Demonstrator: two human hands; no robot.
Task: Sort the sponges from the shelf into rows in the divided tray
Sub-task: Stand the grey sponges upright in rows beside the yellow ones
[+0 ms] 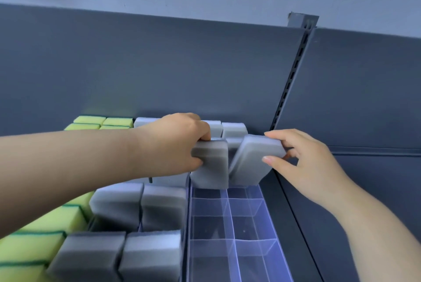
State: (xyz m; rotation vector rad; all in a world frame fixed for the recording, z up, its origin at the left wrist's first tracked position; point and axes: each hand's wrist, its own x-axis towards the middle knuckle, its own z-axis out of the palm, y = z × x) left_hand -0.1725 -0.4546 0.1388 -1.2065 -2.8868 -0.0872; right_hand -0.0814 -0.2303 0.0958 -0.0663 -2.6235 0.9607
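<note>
In the head view, the left hand [180, 142] reaches in from the left. Its grip is closed around the top of the left grey sponge [211, 165], with the thumb on the near face and the fingers curled over the far edge. That sponge stands nearly upright, its long axis pointing down at the far end of the divided tray [229, 218].

The right hand [305, 163] pinches the right grey sponge [250, 163] at its upper right corner. This one is tilted, with the top leaning right and the lower end angled in towards its neighbour, so it probably needs to be stood straight before it will drop in.

Both lower ends hide the farthest compartments, so I cannot tell whether they are already seated. The nearer compartments lie straight below, towards the person.

Packed grey sponges [139, 206] and yellow sponges [45, 220] fill the rows to the left on the shelf [159, 65].
</note>
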